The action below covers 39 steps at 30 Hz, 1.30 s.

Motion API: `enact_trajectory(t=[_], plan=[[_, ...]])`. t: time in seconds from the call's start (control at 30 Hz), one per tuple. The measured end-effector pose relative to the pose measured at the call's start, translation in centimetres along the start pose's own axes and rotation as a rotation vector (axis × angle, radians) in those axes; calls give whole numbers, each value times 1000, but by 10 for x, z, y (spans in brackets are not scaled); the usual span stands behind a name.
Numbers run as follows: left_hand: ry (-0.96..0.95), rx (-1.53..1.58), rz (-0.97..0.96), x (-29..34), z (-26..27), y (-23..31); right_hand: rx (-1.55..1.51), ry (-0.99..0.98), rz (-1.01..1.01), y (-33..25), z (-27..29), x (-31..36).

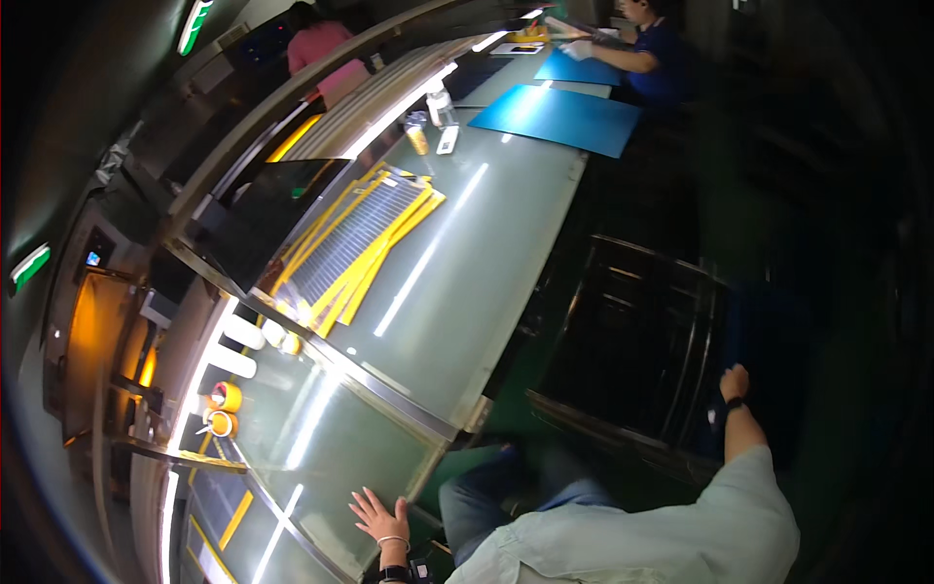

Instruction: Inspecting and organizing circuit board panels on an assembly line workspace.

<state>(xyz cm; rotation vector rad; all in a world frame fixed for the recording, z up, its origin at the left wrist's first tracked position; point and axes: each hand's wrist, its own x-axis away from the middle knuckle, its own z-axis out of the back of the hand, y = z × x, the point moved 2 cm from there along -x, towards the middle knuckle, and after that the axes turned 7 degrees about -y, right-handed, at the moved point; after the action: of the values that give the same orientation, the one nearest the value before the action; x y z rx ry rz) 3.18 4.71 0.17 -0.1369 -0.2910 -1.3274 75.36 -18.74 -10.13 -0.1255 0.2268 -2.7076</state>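
My left hand (pixel 381 518) is at the near edge of the glass-topped table (pixel 457 282), palm down with fingers spread. It holds nothing; whether it rests on the glass I cannot tell. My right arm reaches out to the right, and my right hand (pixel 735 382) is closed beside a dark rack or cart (pixel 632 341). A dim, dark blue surface (pixel 764 331) lies just past this hand. Shadow hides what the fingers hold, if anything.
Yellow-framed dark grid panels (pixel 360 234) lie stacked on the table. Tape rolls (pixel 226 396), white rolls (pixel 233 362), a bottle (pixel 441 102) and a cup (pixel 416 136) line its back. Blue sheets (pixel 559 117) lie at the far end, near a person (pixel 657 58). Another person (pixel 316 44) stands behind.
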Motion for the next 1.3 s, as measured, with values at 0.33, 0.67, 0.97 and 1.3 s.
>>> enact_trajectory(t=[0.33,0.67,0.97,1.3], plan=[[154,-133,-42,0,-11,10,-118,15,-156,-37,91,-3],[140,-180,-37,-2,-10,12,-40,19,-46,-30,243,6],[145,-206,4,-2,-9,11,-1330,-208,172,-71,317,88],[231,493,-438,-2,-8,-14,-1879,-1149,441,-297,151,173]])
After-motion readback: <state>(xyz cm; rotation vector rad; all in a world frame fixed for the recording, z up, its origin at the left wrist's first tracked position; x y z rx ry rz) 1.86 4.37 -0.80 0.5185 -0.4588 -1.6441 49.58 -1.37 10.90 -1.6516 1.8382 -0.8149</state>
